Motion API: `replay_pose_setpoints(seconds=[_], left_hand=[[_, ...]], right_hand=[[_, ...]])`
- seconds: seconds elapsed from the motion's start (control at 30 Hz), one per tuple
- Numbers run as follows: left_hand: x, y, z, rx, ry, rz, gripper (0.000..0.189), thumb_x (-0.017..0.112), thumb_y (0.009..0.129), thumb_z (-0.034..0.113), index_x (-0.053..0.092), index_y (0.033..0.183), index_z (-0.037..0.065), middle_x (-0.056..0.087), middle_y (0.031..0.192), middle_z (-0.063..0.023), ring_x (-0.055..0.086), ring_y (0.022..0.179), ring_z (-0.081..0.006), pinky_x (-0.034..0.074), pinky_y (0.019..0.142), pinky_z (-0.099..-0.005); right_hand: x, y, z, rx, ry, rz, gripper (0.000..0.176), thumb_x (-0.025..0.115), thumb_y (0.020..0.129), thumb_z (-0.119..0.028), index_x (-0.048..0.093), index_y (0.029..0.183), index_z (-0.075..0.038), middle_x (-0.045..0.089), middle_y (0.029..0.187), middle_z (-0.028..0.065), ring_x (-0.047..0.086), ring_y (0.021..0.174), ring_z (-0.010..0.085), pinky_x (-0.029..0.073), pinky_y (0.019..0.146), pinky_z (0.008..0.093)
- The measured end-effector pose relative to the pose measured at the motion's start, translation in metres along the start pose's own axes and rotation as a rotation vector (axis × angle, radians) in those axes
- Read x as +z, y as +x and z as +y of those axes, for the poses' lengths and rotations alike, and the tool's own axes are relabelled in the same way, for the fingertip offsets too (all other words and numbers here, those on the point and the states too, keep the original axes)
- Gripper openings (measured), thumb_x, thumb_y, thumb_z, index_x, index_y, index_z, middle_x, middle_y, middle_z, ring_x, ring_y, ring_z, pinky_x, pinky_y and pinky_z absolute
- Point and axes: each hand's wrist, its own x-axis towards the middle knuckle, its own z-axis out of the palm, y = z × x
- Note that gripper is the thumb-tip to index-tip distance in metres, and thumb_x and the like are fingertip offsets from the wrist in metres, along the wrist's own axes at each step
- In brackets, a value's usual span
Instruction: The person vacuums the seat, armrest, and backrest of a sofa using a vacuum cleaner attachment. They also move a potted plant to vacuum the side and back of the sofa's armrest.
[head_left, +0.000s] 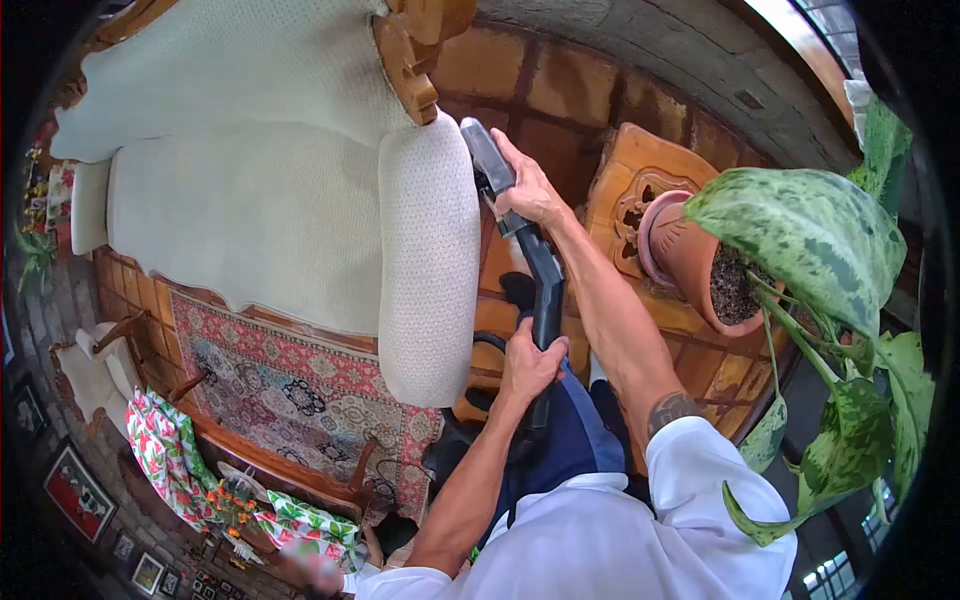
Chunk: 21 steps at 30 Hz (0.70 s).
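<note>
A black vacuum hose handle with a grey upholstery nozzle at its top end runs up the middle of the view. My right hand is wrapped round it just below the nozzle. Lower down, my left hand grips the black handle too. The nozzle lies beside the front end of the sofa's white padded armrest, near the carved wooden frame; whether it touches the fabric I cannot tell.
To the right, a carved wooden table bears a terracotta pot with a large leafy plant. A patterned rug covers tiles at the left. Another person's blurred hand shows at the bottom left.
</note>
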Motion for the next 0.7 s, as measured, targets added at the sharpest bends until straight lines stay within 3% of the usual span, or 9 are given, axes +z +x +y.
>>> replay_pose_setpoints(seconds=[0.13,0.23,0.3,0.5,0.53,0.6,0.7], left_hand=[[0.001,-0.013,-0.014,-0.028,0.149,0.080,0.026,0.071,0.088,0.012,0.053,0.100,-0.001,0.059,0.064,-0.0053,0.057,0.046,-0.0146,0.050,0.045,-0.0306],[0.001,-0.019,-0.030,0.000,0.189,0.129,0.026,0.072,0.086,0.013,0.054,0.099,-0.002,0.059,0.062,-0.0056,0.059,0.048,-0.0154,0.050,0.044,-0.0310],[0.004,-0.017,-0.053,0.109,0.319,0.199,0.027,0.072,0.086,0.014,0.055,0.099,-0.003,0.060,0.062,-0.0073,0.061,0.048,-0.0163,0.050,0.044,-0.0315],[0.007,-0.034,-0.087,0.136,0.426,0.237,0.026,0.072,0.085,0.015,0.057,0.097,-0.004,0.062,0.063,-0.0092,0.062,0.048,-0.0169,0.051,0.045,-0.0330],[0.006,-0.036,-0.089,0.137,0.430,0.235,0.026,0.072,0.085,0.015,0.057,0.097,-0.004,0.062,0.063,-0.0092,0.062,0.048,-0.0169,0.051,0.045,-0.0330],[0.003,-0.044,-0.094,0.010,0.373,0.196,0.052,0.072,0.081,0.025,0.057,0.113,-0.013,0.065,0.072,-0.0284,0.069,0.069,-0.0392,0.053,0.063,-0.0453],[0.003,-0.055,-0.101,0.030,0.377,0.214,0.055,0.072,0.081,0.024,0.056,0.116,-0.015,0.065,0.073,-0.0297,0.070,0.070,-0.0410,0.053,0.064,-0.0453]], right_hand=[[0.011,-0.015,0.016,-0.030,0.044,0.035,0.110,0.062,0.046,-0.004,0.038,0.153,-0.003,0.058,0.130,0.0055,0.054,0.118,0.0175,0.039,0.105,0.0257],[0.016,-0.028,0.020,-0.048,0.211,0.027,0.107,0.061,0.047,-0.001,0.042,0.152,-0.004,0.059,0.127,0.0035,0.055,0.113,0.0166,0.041,0.101,0.0247],[0.018,-0.038,0.020,-0.030,0.222,0.024,0.106,0.060,0.047,0.000,0.042,0.152,-0.005,0.060,0.125,0.0031,0.056,0.110,0.0164,0.042,0.099,0.0245],[0.026,-0.064,0.027,0.038,0.240,0.010,0.105,0.059,0.047,0.000,0.044,0.151,-0.006,0.061,0.117,0.0020,0.056,0.103,0.0144,0.043,0.097,0.0248],[0.029,-0.068,0.029,-0.010,0.223,0.036,0.106,0.061,0.047,0.000,0.044,0.151,-0.009,0.062,0.113,0.0024,0.057,0.096,0.0157,0.046,0.090,0.0258],[0.034,-0.075,0.036,-0.055,0.207,0.066,0.108,0.062,0.046,0.000,0.044,0.152,-0.012,0.063,0.109,0.0029,0.058,0.089,0.0169,0.048,0.083,0.0268],[0.039,-0.084,0.046,-0.065,0.224,0.054,0.106,0.063,0.048,0.001,0.043,0.151,-0.011,0.062,0.106,0.0020,0.057,0.087,0.0155,0.048,0.080,0.0261]])
